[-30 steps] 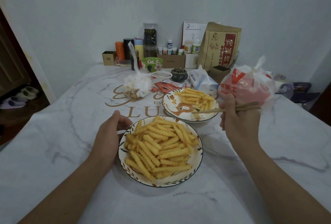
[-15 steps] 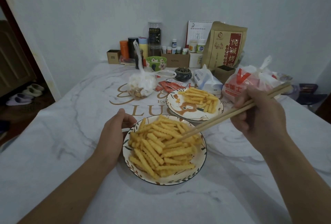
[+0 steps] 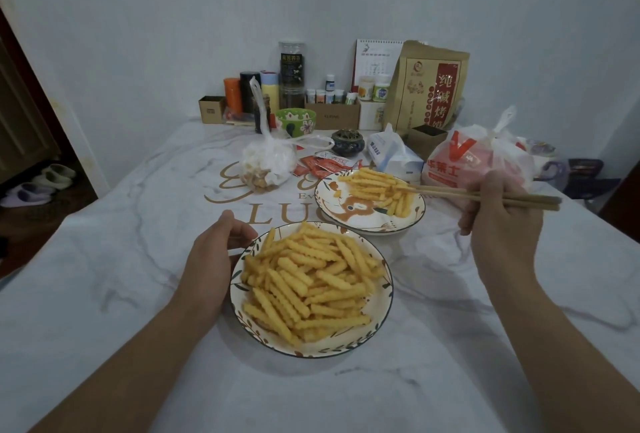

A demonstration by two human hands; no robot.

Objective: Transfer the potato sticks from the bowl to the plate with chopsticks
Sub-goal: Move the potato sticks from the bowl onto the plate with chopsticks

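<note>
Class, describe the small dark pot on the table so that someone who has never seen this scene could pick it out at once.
Start at the plate with the fox picture, beyond the full bowl of potato sticks. Just behind its far rim lie red sachets, and right behind those sits the small dark pot. Alone among the bags and boxes, it is round, squat and dark, with a pierced lid.

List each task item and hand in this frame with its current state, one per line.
bowl: on the table, heaped with potato sticks, left hand at its rim.
plate: beyond the bowl, partly covered with sticks.
chopsticks: held level, tips over the plate's pile.
left hand: curled against the bowl's left rim.
right hand: grips the chopsticks.
white plastic bag: knotted shut.
</note>
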